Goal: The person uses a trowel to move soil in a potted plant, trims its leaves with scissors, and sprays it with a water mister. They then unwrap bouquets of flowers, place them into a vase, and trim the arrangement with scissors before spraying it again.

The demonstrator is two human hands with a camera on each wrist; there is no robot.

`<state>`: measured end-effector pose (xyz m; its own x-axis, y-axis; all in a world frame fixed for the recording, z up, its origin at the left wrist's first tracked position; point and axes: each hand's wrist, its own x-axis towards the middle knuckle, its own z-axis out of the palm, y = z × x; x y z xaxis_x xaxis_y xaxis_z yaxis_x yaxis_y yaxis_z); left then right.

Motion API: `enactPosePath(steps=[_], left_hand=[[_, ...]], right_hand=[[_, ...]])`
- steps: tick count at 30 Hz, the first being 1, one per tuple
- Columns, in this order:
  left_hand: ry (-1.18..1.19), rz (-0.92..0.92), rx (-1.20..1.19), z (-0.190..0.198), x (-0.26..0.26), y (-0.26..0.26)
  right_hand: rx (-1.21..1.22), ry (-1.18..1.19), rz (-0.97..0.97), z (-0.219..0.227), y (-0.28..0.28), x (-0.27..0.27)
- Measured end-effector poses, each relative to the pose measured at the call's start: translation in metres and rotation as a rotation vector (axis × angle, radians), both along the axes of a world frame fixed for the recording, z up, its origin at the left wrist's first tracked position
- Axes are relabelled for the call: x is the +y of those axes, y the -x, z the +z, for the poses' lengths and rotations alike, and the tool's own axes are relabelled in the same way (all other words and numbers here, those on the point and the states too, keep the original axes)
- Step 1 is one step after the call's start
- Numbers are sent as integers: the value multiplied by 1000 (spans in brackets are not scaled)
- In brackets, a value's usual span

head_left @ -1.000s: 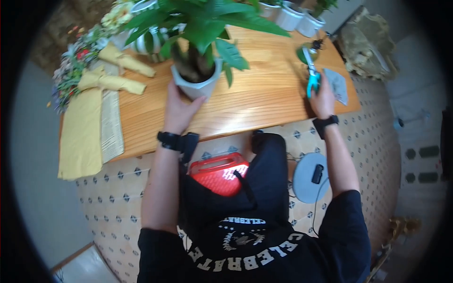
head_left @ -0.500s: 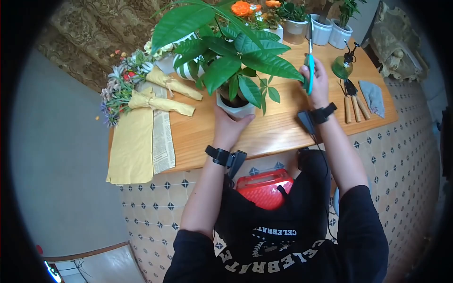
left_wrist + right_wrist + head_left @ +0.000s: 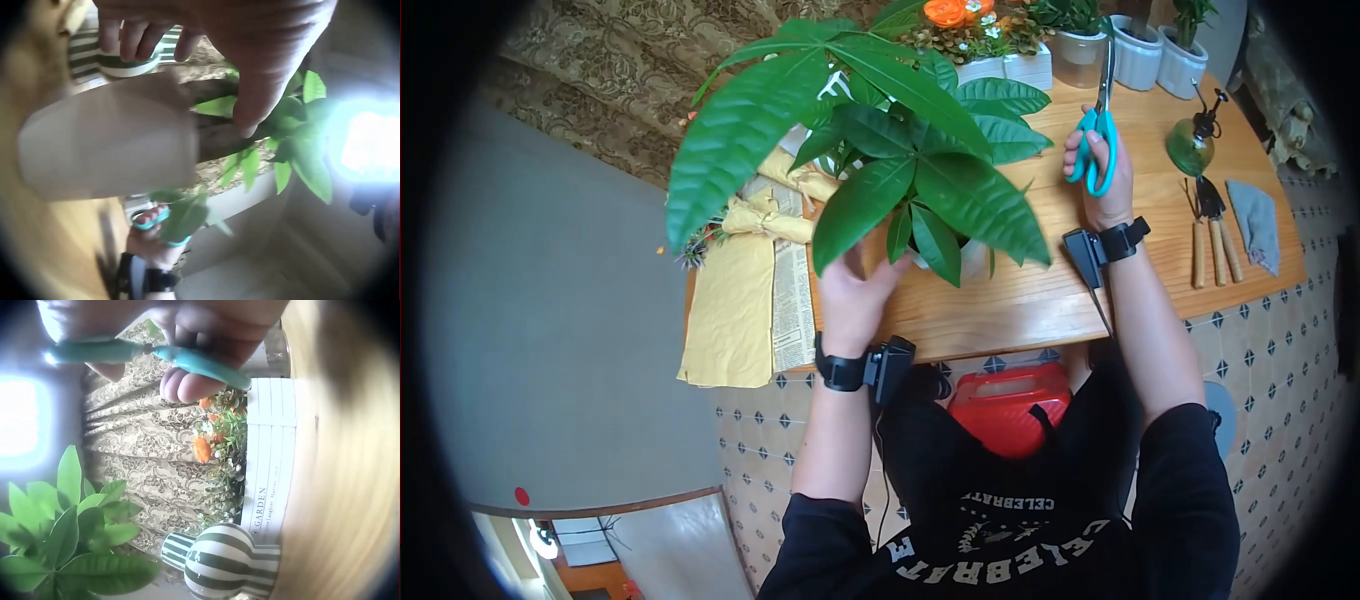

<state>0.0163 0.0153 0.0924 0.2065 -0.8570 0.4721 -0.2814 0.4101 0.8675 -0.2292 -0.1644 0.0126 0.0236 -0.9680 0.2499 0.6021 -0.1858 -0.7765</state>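
Observation:
A leafy potted plant (image 3: 925, 165) stands on the wooden table, its leaves covering most of its pot in the head view. The pale tapered pot (image 3: 112, 140) shows fully in the left wrist view. My left hand (image 3: 855, 300) is at the pot's left side, partly under the leaves. Its fingers and thumb are spread around the rim and trunk rather than curled round them. My right hand (image 3: 1108, 180) holds scissors (image 3: 1097, 150) by their teal handles, to the right of the plant. Their blades point toward the back of the table.
Paper-wrapped bouquets (image 3: 770, 215) and yellow paper (image 3: 730, 320) lie at left. Behind the plant are a white flower box (image 3: 1010, 70) and a striped vase (image 3: 219, 559). A spray bottle (image 3: 1192, 150), small garden tools (image 3: 1215, 235) and a grey cloth (image 3: 1255, 225) are at right.
My right hand has brought the scissors from the table's right side toward the plant and raised them. My left hand's hold on the pot has loosened. The head view has shifted left.

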Motion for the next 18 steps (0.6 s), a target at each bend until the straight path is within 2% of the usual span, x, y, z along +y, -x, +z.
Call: enactPosePath(steps=[3,6,8,9,10,12,15,18], left_hand=[[34,139,-50,53,3,13],[182,177,-185,84,-4,9],[181,230,-241,107,-11,6],[83,319,-367,122,-12,7],[2,313,-304,131,-15,10],[-35,237,-326,140,-30,5],[-26,48,-286,136,-44,5],[-57,25,-224,137,-51,9]], right_hand=[[3,-15,16,-3,-3,-1],[7,-27,24,-6,-2,-2],[-19,-39,33,-7,-2,-2],[-40,-46,40,-8,-2,-3],[-58,-49,45,-8,0,-2],[-65,-42,47,-8,2,-3],[-67,-41,51,-8,2,-4],[-70,-44,61,-10,3,-3]])
